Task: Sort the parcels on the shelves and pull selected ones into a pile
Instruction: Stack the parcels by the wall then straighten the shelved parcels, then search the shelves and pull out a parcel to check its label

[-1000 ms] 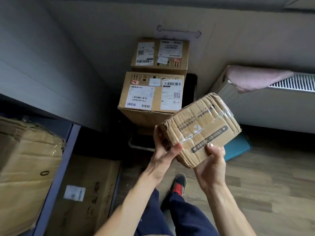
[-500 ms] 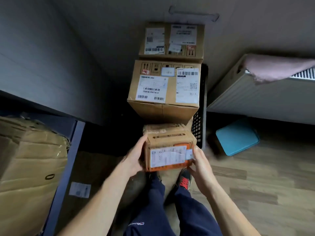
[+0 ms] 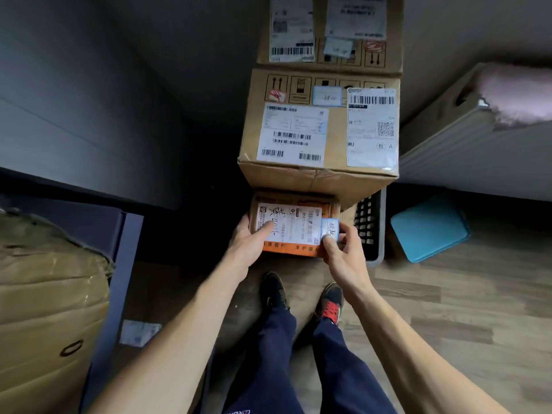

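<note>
Lowered and turned label-up since a second ago, the small parcel (image 3: pixel 298 248) is at frame centre, just below the stacked boxes (image 3: pixel 319 130). Left hand (image 3: pixel 248 249) grips its left edge, thumb on the label (image 3: pixel 295 225); right hand (image 3: pixel 343 255) pinches its right corner.

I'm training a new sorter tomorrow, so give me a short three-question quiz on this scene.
1. True or false: the left hand and right hand both hold the parcel.
2. What lies on the floor right of the crate? A) a red bucket B) a blue pad C) a green bottle
3. Fill in: the labelled boxes stacked behind the parcel number ___.
Key: 1 true; 2 B; 3 two.
</note>
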The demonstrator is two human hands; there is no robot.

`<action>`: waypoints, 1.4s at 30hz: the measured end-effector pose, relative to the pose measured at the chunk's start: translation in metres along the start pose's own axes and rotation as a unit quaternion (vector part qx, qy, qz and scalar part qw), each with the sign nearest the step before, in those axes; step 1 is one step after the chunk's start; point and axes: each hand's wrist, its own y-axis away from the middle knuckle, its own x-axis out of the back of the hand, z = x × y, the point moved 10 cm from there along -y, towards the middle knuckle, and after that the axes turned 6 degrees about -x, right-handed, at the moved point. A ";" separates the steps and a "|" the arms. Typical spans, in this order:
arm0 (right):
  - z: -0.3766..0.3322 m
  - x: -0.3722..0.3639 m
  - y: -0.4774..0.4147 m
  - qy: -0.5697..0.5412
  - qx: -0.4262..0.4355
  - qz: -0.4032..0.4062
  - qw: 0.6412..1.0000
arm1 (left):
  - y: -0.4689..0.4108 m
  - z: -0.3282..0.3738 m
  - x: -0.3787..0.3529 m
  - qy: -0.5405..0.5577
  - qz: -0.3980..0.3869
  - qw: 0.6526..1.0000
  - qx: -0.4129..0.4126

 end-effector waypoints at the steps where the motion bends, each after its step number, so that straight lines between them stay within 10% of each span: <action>1: 0.007 -0.003 -0.001 0.009 -0.002 -0.003 1.000 | -0.003 -0.008 0.001 -0.013 -0.002 1.000 0.012; 14: 0.025 -0.025 -0.028 0.080 -0.023 -0.019 0.996 | -0.033 -0.013 -0.002 -0.153 0.027 0.988 -0.012; 28: -0.037 -0.004 0.072 0.226 -0.002 -0.070 0.972 | 0.122 -0.023 0.027 0.090 0.121 0.987 0.060; 42: -0.134 -0.126 0.382 0.248 0.342 -0.448 0.788 | 0.461 -0.047 0.104 0.371 0.478 0.795 -0.047</action>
